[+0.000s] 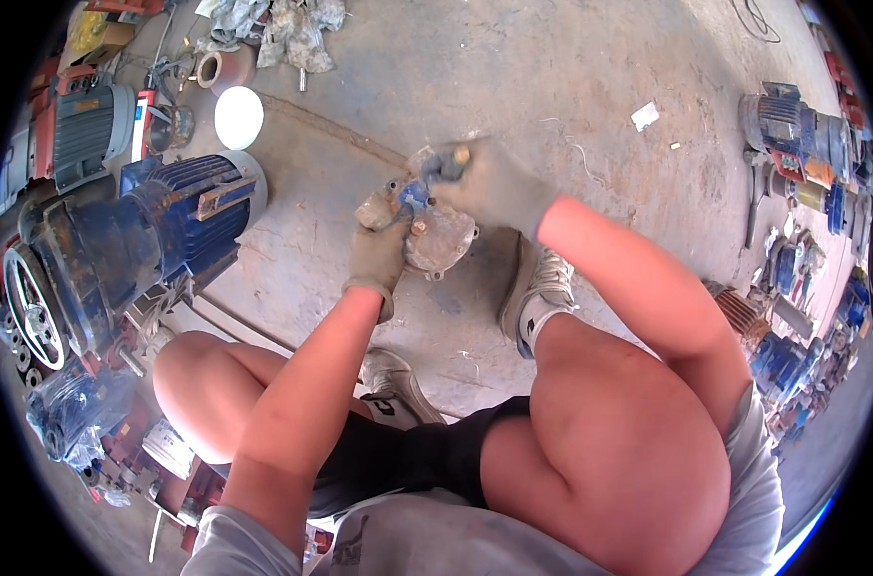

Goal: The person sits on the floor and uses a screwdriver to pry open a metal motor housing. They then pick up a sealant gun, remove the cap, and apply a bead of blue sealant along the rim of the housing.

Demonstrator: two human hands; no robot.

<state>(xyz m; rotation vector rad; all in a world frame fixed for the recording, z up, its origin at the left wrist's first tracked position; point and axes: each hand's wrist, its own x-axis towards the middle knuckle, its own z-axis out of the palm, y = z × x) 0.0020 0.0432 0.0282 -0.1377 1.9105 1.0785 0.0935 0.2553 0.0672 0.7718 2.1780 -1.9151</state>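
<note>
A dirty metal housing with a round grey cover and bolt lugs (441,242) is between my hands, just above or on the concrete floor; I cannot tell which. Its middle shows a worn blue section (413,197). My left hand (377,257), in a soiled work glove, is closed on the housing's near left side. On the far right side, my gloved right hand (499,182) has its fingers curled in at the top of the housing, by dark, grimy parts. The fingers partly hide what they grip there.
A large blue electric motor (192,206) lies at the left, with a white handwheel (33,307) near it. Beyond are a white round object (239,118) and a rusty ring (223,69). More motors (787,120) and parts line the right side. My shoes (542,288) flank the work.
</note>
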